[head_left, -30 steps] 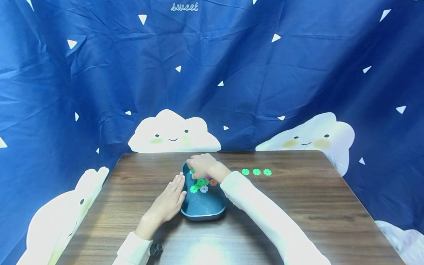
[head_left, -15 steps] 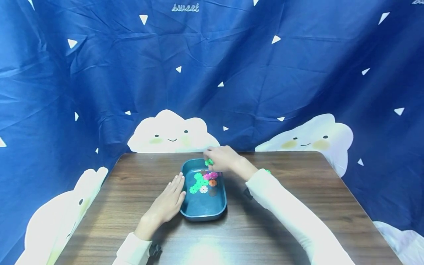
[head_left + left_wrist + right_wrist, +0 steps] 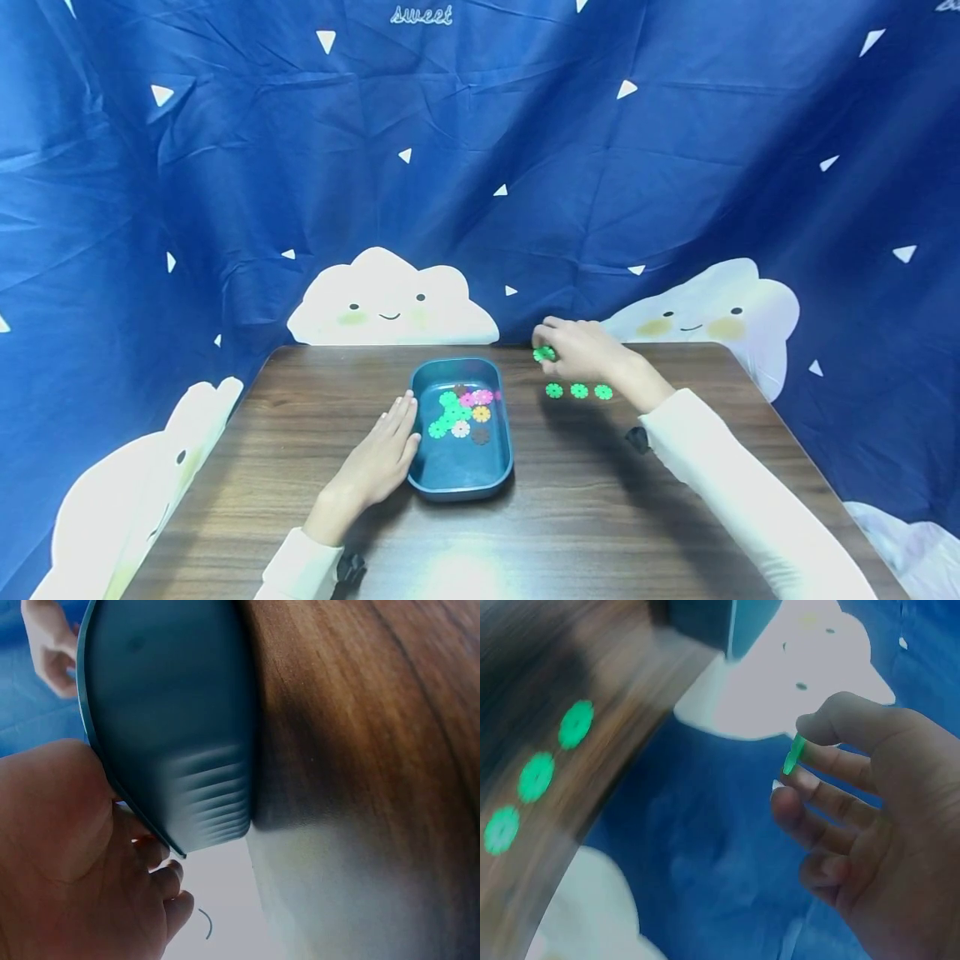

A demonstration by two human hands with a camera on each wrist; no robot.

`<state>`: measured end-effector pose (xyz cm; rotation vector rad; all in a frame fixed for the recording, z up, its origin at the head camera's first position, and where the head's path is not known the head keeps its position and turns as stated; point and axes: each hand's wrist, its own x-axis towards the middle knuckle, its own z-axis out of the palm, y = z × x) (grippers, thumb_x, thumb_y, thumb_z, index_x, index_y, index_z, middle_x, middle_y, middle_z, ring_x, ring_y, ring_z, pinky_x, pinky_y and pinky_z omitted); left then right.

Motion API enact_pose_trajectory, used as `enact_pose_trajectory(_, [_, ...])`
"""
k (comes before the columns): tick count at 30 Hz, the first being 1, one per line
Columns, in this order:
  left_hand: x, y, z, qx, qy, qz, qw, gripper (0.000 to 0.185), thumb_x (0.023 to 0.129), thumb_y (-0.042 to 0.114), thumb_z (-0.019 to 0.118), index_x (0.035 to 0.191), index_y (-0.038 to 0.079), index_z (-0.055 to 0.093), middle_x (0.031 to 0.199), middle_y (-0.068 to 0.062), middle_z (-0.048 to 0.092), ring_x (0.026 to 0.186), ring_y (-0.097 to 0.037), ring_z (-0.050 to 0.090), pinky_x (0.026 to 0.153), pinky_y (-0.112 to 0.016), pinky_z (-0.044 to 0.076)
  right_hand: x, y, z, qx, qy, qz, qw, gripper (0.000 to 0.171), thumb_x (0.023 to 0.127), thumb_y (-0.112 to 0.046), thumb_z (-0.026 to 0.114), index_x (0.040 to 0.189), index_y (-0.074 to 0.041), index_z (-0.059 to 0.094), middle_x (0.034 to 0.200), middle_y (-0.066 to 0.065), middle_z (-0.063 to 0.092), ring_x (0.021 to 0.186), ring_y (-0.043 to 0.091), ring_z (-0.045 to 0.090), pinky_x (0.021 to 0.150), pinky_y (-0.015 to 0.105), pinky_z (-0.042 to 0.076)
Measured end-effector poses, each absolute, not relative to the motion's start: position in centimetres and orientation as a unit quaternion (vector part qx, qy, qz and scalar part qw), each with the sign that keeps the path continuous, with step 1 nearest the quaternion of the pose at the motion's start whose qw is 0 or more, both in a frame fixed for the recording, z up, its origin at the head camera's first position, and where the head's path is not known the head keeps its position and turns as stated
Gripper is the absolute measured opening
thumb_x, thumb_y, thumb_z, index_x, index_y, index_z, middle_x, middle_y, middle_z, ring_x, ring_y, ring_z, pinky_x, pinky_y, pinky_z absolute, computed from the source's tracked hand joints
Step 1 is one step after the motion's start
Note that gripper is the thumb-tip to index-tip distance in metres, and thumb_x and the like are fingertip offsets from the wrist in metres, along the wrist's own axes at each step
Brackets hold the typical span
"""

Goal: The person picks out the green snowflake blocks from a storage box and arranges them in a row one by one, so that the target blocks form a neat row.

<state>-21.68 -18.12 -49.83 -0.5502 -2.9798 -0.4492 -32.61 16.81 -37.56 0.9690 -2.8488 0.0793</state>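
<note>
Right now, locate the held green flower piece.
In the head view, the green piece is pinched in the right hand, right of the tray, near three green flowers.

- a brown wood-grained table (image 3: 322,392) is being lit brightly on its near part;
- a dark teal, round-cornered tray (image 3: 459,471) is being borne by it, left of the middle;
- three green flower-shaped pieces (image 3: 579,391) are being carried in a row on the wood, right of the tray, each being set off from the next by a gap.
</note>
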Motion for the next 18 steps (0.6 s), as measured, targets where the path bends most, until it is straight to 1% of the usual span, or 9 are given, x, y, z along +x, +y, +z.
enact_pose_trajectory(6, [-21.6, -18.1, -49.7, -0.179, -0.972, -0.148, 0.043, 0.058, 0.106, 0.031, 0.035, 0.155, 0.004, 0.022, 0.165, -0.01, 0.017, 0.152, -0.027, 0.019, 0.123, -0.046, 0.022, -32.3, 21.2, -37.8, 0.295, -0.952, 0.03, 0.075, 0.023, 0.079, -0.024, 0.069, 0.101, -0.018, 0.067, 0.093, -0.002, 0.06, 0.068, 0.013, 0.053, 0.055, 0.03, 0.044])
enact_pose_trajectory(8, [-21.6, -18.1, -49.7, -0.178, -0.972, -0.149, 0.043, 0.058, 0.106, 0.031, 0.036, 0.155, 0.004, 0.022, 0.165, -0.01, 0.017, 0.152, -0.027, 0.019, 0.123, -0.046, 0.023, -32.2, 22.6, -38.3, 0.281, -0.956, 0.03, 0.075, 0.024, 0.078, -0.025, 0.07, 0.101, -0.019, 0.067, 0.093, -0.004, 0.061, 0.068, 0.012, 0.054, 0.054, 0.03, 0.043])
enact_pose_trajectory(11, [-21.6, -18.1, -49.8, -0.178, -0.972, -0.149, 0.044, 0.058, 0.106, 0.03, 0.038, 0.155, 0.004, 0.023, 0.165, -0.011, 0.017, 0.152, -0.028, 0.021, 0.122, -0.047, 0.024, -32.1, 24.5, -39.1, 0.262, -0.962, 0.035, 0.074, 0.024, 0.077, -0.025, 0.071, 0.1, -0.02, 0.066, 0.093, -0.005, 0.062, 0.07, 0.012, 0.055, 0.055, 0.031, 0.044])
enact_pose_trajectory(14, [-21.7, -18.1, -49.8, -0.178, -0.972, -0.148, 0.041, 0.058, 0.106, 0.03, 0.038, 0.155, 0.004, 0.022, 0.165, -0.01, 0.017, 0.152, -0.026, 0.018, 0.123, -0.046, 0.023, -32.1, 26.3, -40.0, 0.248, -0.965, 0.041, 0.075, 0.023, 0.076, -0.025, 0.071, 0.098, -0.02, 0.065, 0.09, -0.004, 0.061, 0.07, 0.011, 0.055, 0.056, 0.032, 0.045])
enact_pose_trajectory(18, [-21.7, -18.1, -49.7, -0.179, -0.972, -0.145, 0.034, 0.059, 0.106, 0.031, 0.037, 0.156, 0.004, 0.021, 0.165, -0.01, 0.015, 0.153, -0.024, 0.015, 0.124, -0.045, 0.021, -32.1, 28.4, -41.1, 0.228, -0.97, 0.046, 0.075, 0.025, 0.077, -0.027, 0.072, 0.1, -0.019, 0.066, 0.088, -0.004, 0.06, 0.072, 0.012, 0.055, 0.056, 0.035, 0.045])
